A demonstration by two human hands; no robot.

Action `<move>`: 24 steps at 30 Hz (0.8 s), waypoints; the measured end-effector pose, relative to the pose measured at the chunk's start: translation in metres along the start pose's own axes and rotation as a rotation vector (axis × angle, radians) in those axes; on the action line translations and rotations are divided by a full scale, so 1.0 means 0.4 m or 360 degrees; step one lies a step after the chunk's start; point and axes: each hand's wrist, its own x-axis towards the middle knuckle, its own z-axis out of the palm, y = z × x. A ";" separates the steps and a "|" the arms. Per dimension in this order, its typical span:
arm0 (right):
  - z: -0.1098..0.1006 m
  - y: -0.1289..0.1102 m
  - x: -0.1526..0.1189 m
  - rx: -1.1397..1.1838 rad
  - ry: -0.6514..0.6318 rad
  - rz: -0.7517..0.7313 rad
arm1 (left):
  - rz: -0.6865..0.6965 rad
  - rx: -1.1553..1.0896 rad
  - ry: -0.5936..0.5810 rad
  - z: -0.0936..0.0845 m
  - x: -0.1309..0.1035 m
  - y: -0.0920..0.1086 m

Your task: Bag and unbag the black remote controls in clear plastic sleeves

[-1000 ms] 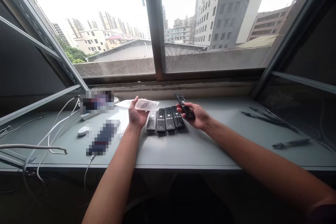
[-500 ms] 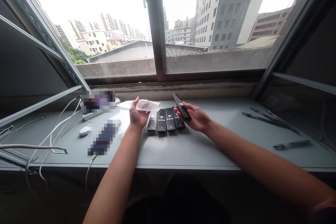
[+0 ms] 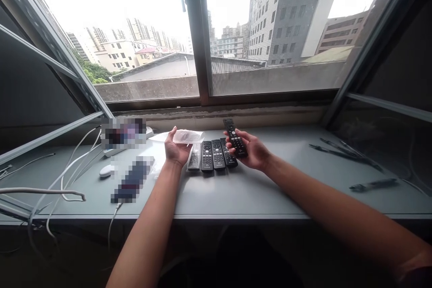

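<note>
In my right hand [image 3: 253,149] is a black remote control [image 3: 234,135], held upright at a slant with its buttons facing me. My left hand [image 3: 177,149] grips a clear plastic sleeve [image 3: 187,136] between thumb and fingers; it looks flat. Below and between the hands, three black remotes lie side by side on the table: a left one [image 3: 207,156], a middle one [image 3: 218,155] and a right one [image 3: 230,156], partly hidden by the held remote. Left of them lies another remote in a clear plastic sleeve [image 3: 194,158], its top covered by the sleeve in my left hand.
Several pens [image 3: 373,185] lie on the right of the grey table [image 3: 243,198]. To the left are a blurred-out phone-like object [image 3: 132,181], a white mouse-like object [image 3: 106,171], a power strip [image 3: 116,149] and white cables [image 3: 64,180]. A window and metal frame stand behind.
My right hand has turned the remote so that its button face now shows instead of its edge. The left hand with the sleeve has hardly moved, and the view has shifted slightly.
</note>
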 end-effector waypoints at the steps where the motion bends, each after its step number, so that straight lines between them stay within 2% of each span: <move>1: -0.001 0.003 0.002 0.0018 0.0018 0.0020 | 0.0003 0.0006 -0.0002 -0.001 0.001 0.000; 3: -0.007 0.011 0.006 0.0015 0.0032 0.0008 | 0.0009 -0.0001 0.0002 -0.002 0.001 0.000; 5: -0.012 0.021 0.010 -0.0133 0.0002 -0.0130 | 0.0021 -0.0018 0.0005 -0.003 0.000 0.001; 11: -0.009 0.036 -0.003 -0.1323 -0.0236 -0.1040 | 0.0030 -0.0046 -0.0038 0.000 -0.004 0.003; 14: -0.002 0.039 -0.011 -0.1628 -0.0309 -0.1248 | 0.0023 -0.0063 -0.0058 -0.001 -0.003 0.004; 16: 0.001 0.043 -0.014 -0.1575 -0.0355 -0.1247 | 0.0022 -0.0070 -0.0064 -0.003 -0.003 0.006; 18: 0.005 0.047 -0.016 -0.1426 -0.0367 -0.1142 | 0.0035 -0.0069 -0.0071 -0.003 -0.004 0.008; 24: 0.023 0.048 -0.030 -0.0972 -0.0261 -0.0481 | 0.0141 -0.0137 -0.0168 0.001 -0.009 0.014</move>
